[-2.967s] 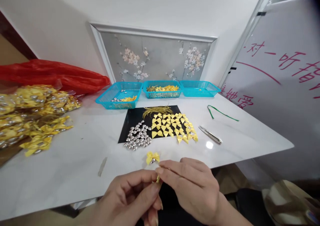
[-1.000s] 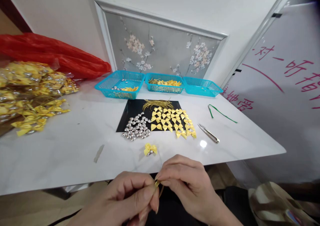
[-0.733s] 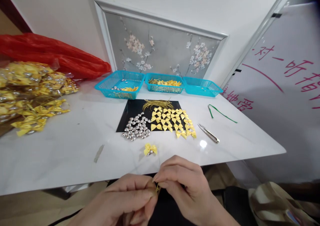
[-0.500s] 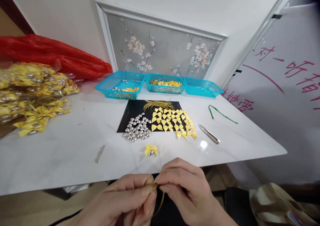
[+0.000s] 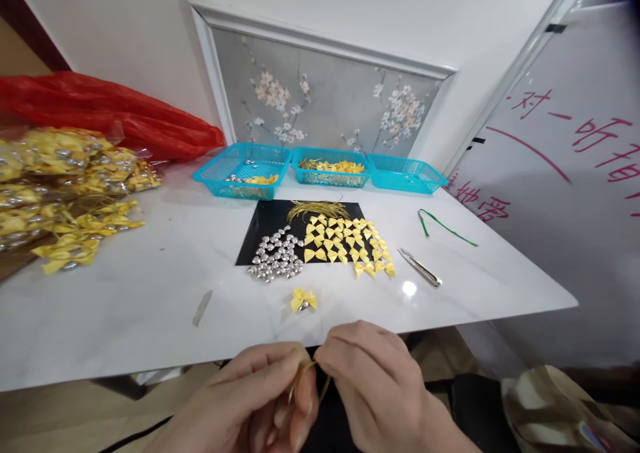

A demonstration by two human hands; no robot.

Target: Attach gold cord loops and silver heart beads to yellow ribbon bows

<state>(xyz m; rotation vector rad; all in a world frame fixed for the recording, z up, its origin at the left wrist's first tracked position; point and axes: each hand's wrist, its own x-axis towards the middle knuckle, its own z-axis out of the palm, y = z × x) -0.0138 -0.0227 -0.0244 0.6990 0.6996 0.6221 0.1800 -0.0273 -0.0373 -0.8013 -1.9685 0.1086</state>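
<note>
Both hands are in front of the table's near edge, pinching a thin gold cord (image 5: 324, 387). My left hand (image 5: 270, 389) is closed on one part, where the cord bends in a small loop by the thumb. Fingertips of my right hand (image 5: 375, 379) are closed on the cord just beside it. On the table beyond lies a yellow bow with a silver bead (image 5: 303, 299). Farther back, silver beads (image 5: 276, 256) are heaped next to rows of yellow bows (image 5: 345, 243). A bundle of gold cords (image 5: 320, 209) lies behind the bows on a black mat (image 5: 253, 229).
Three blue baskets (image 5: 407, 183) line the wall. Small snips (image 5: 421, 268) and a green cord (image 5: 445, 229) lie at right. Bagged yellow bows (image 5: 75, 163) and a red bag (image 5: 125, 113) fill the left. A grey strip (image 5: 202, 308) lies at front left.
The gold cord now bends in a loop at my left thumb, and a strand shows between the hands. My right fingers have shifted slightly, with the fingertips closer together.
</note>
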